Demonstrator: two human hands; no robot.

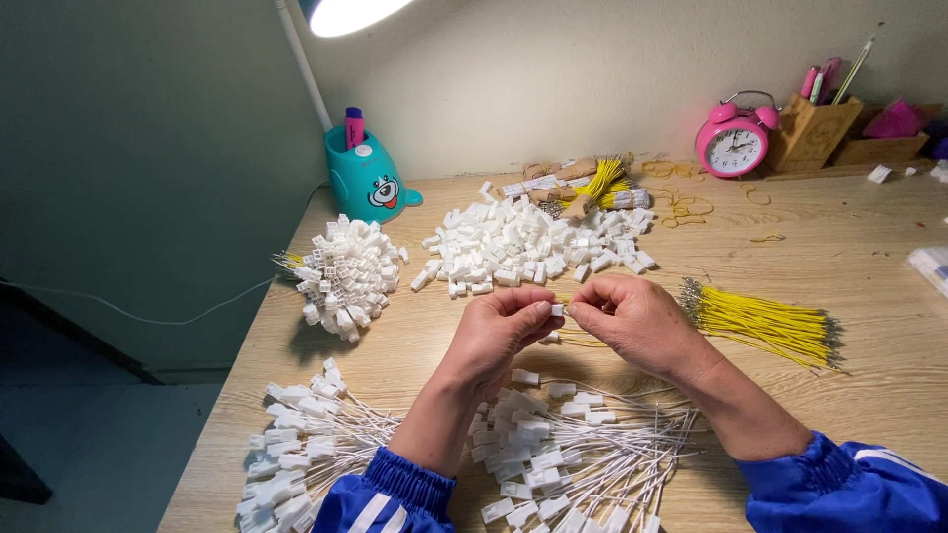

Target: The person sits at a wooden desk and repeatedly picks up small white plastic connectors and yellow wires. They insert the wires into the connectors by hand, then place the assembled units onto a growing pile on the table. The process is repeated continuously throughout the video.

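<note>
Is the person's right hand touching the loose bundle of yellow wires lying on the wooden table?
Apart. In the head view, bare table shows between the right hand and the yellow wire bundle.

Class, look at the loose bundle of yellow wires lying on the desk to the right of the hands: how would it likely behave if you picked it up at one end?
The yellow wires are thin and long, so they would probably droop. Nothing visible ties them, so they may fan apart or slip out. They look light.

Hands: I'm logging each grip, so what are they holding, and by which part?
The left hand pinches a small white connector by its end at the fingertips; the right hand meets it there, its own hold hidden.
</note>
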